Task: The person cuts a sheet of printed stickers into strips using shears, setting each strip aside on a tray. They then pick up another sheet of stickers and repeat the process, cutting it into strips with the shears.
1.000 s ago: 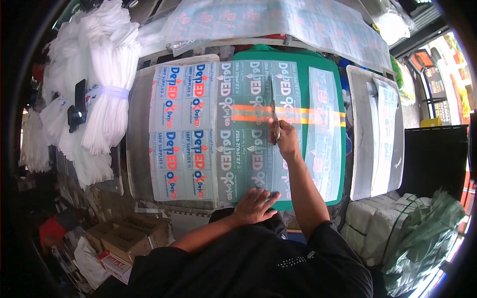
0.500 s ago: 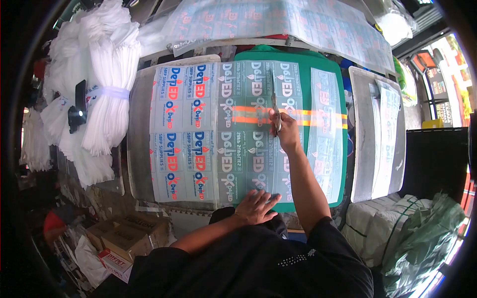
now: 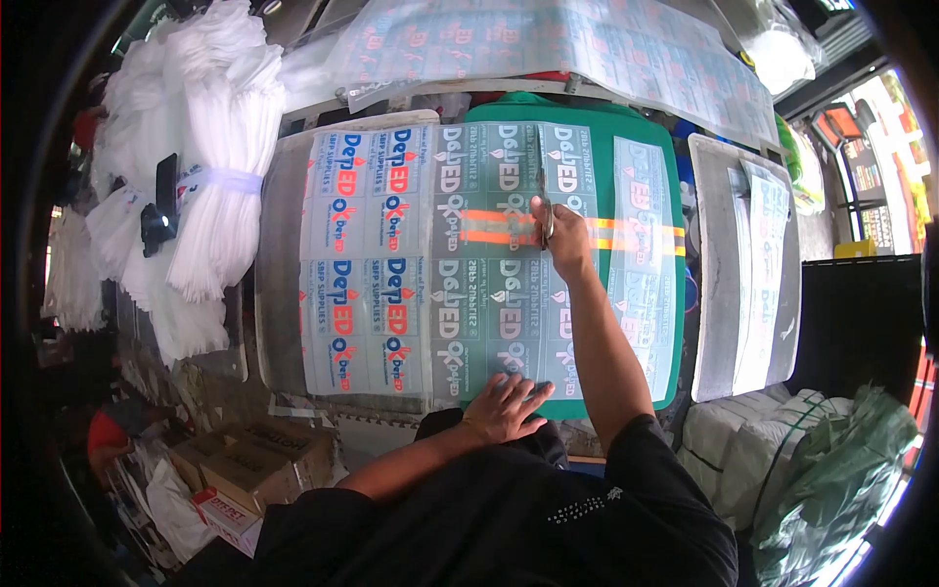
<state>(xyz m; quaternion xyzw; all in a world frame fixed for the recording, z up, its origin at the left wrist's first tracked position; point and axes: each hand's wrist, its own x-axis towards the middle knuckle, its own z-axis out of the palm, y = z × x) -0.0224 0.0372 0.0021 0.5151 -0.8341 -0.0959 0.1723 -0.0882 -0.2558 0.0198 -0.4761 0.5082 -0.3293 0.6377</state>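
Observation:
A large clear printed film sheet (image 3: 411, 254) with repeated blue and red "DepED" labels lies across a green cutting mat (image 3: 641, 132). My right hand (image 3: 564, 240) grips a pair of scissors (image 3: 544, 201), blades pointing away from me along the sheet near an orange stripe (image 3: 489, 227). My left hand (image 3: 506, 406) lies flat with fingers spread on the sheet's near edge, pressing it onto the mat.
Bundles of white bags (image 3: 210, 166) hang at left beside a black phone (image 3: 161, 201). More printed film (image 3: 548, 44) lies at the back. A grey tray with cut strips (image 3: 743, 264) sits right. Cardboard boxes (image 3: 249, 470) are below left.
My right hand and the scissors have moved away from me along the sheet, up past the orange stripe. My left hand stays pressed at the near edge.

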